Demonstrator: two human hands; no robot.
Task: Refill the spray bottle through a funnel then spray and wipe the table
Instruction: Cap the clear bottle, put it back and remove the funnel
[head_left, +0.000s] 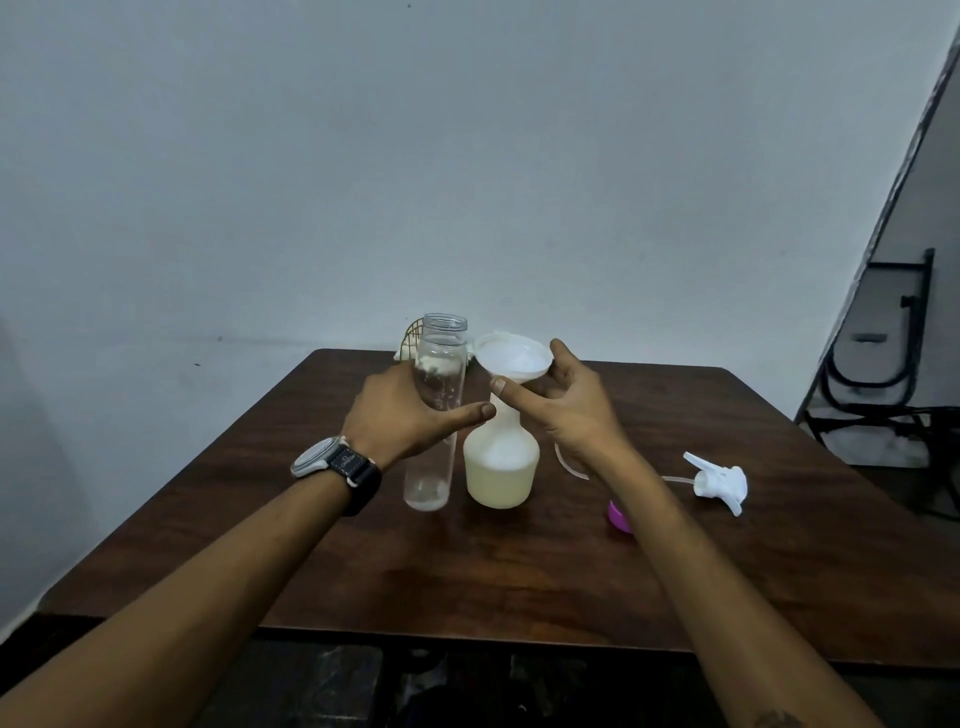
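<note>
Judging by the liquid in the spray bottle (501, 467), center of frame, w/ funnel (511, 356) in its neck, the refill seems nearly done. Left hand (410, 410) wraps the clear bottle (439, 374), upright and approx. empty; right hand (566, 410) holds the funnel bowl btw. thumb and fingers. To do: refit trigger head (719, 480), lying at right on the counter (467, 571), then spray & wipe.

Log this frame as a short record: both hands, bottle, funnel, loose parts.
left hand: grips a nearly empty clear bottle, mouth up
right hand: holds the funnel by its rim
funnel: seated in the spray bottle neck
spray bottle: on the table, pale liquid in its lower body, head off
spray head: lying on the table to the right, tube attached
purple cap: on the table, only partly visible
</note>
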